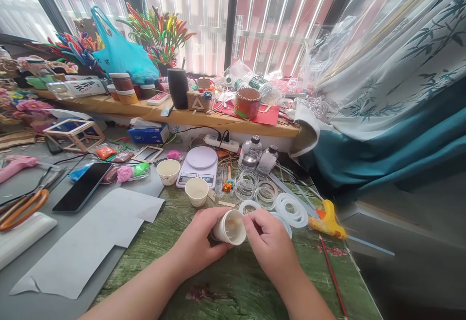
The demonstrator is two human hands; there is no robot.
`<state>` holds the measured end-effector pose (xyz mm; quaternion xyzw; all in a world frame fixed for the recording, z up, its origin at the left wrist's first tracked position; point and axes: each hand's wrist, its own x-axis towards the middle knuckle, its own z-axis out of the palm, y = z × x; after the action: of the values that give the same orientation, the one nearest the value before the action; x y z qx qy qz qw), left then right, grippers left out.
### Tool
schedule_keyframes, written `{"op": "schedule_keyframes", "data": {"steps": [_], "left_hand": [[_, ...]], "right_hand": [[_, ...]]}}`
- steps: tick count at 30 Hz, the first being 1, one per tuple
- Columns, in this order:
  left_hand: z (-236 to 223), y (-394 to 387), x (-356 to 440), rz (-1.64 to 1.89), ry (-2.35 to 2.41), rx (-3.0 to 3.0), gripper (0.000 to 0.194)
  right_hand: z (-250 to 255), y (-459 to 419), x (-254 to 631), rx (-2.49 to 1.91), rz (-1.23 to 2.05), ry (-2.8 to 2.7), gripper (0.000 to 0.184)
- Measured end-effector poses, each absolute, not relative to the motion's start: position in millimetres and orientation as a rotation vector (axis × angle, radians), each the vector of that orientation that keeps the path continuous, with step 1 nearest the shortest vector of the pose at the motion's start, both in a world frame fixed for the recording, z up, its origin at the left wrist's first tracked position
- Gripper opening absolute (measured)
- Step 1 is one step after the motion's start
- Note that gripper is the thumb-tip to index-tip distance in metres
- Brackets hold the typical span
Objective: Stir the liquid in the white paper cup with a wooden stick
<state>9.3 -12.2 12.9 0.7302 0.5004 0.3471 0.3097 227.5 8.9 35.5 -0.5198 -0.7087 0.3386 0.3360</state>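
Observation:
My left hand [202, 237] is wrapped round a white paper cup [233, 227], which tilts with its mouth toward me. Some cloudy liquid seems to lie inside it. At the cup's right rim, the fingers of my right hand [271, 240] are pinched together; a faint stick-like shape shows in the cup by them, but what they hold is hidden. Just beyond stand two more paper cups, one with a folded-out handle [197, 193] and another [168, 172] to its left. A kitchen scale [198, 164] sits behind them. A small wooden stick [226, 204] lies on the green tabletop [160, 261].
Clear ring moulds [265, 194] and white rings [291, 210] lie beyond my right hand, near two bottles [251, 152]. A yellow glue gun [329, 220] and red pencil [333, 276] are at right. Left are a phone [83, 187], white paper [87, 242] and orange-handled scissors [25, 210].

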Motion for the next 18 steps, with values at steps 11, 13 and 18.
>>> {"op": "schedule_keyframes", "data": {"steps": [11,13,18], "left_hand": [[11.6,-11.7,8.8,0.927,1.324,1.933,0.066],[12.2,-12.2,9.0,0.928,1.322,1.933,0.066],[15.2,-12.5,9.9,0.928,1.321,1.932,0.064]], "right_hand": [[36.3,7.6,224.9,-1.381,0.944,-1.877,0.039],[36.3,7.7,224.8,-1.395,0.916,-1.862,0.039],[35.3,8.6,227.0,-1.365,0.982,-1.834,0.039]]}}
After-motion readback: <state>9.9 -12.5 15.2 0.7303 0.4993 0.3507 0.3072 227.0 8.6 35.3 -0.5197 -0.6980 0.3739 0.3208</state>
